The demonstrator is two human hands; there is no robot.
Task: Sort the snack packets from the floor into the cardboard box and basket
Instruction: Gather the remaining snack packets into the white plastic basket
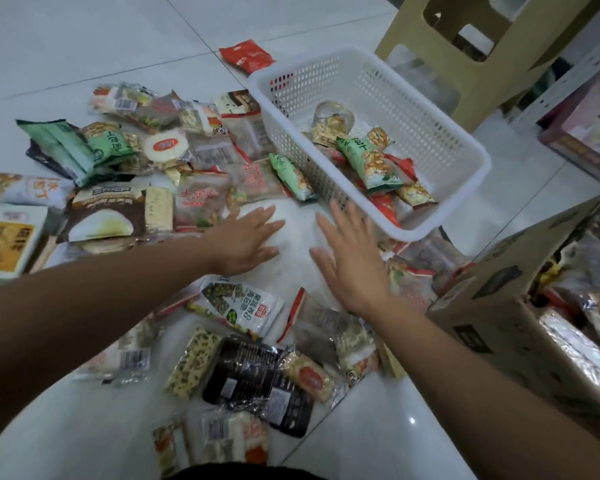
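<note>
Several snack packets (129,174) lie scattered on the white tiled floor, left of and below centre. A white plastic basket (426,109) stands at the upper right with a few packets inside it. The cardboard box (492,306), with packets in it, stands at the right edge. My left hand (246,237) hovers flat with straight fingers over a bare patch of floor, beside a pink packet (198,199). My right hand (350,254) is spread open just below the basket's near corner. Neither hand holds anything.
A beige plastic stool (471,39) stands behind the basket. A red packet (246,57) lies alone on the floor beyond the basket. A dark printed box (582,143) sits at the far right. More packets (257,372) lie close to my body.
</note>
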